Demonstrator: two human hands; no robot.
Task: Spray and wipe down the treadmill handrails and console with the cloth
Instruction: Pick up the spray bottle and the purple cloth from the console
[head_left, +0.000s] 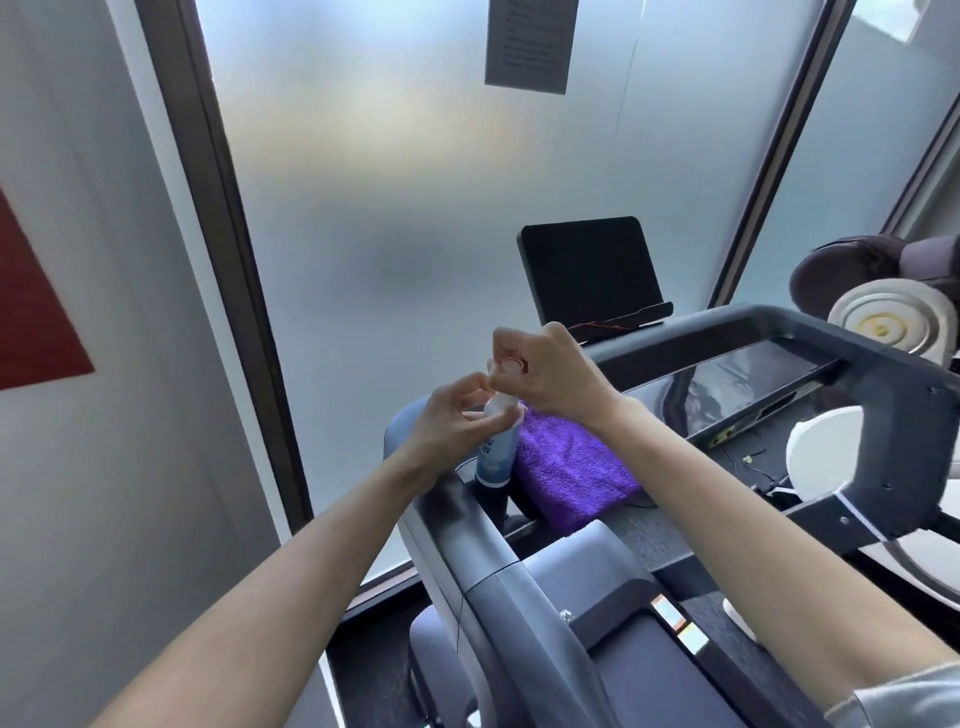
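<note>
A small spray bottle (496, 457) with a white and blue label stands upright in a recess at the left end of the treadmill console (753, 379). My left hand (447, 426) holds its upper body with curled fingers. My right hand (540, 374) pinches the clear cap at the bottle's top. A folded purple cloth (566, 467) lies on the console just right of the bottle. The grey left handrail (467, 561) runs from the bottle toward me. The dark console screen (592, 270) stands behind the hands.
A frosted glass wall with a dark frame (228, 249) rises behind the treadmill, and a paper notice (530, 44) hangs on it. A grey wall with a red shape (31, 312) is at the left. A round white object (826, 452) and other equipment (883, 301) sit at the right.
</note>
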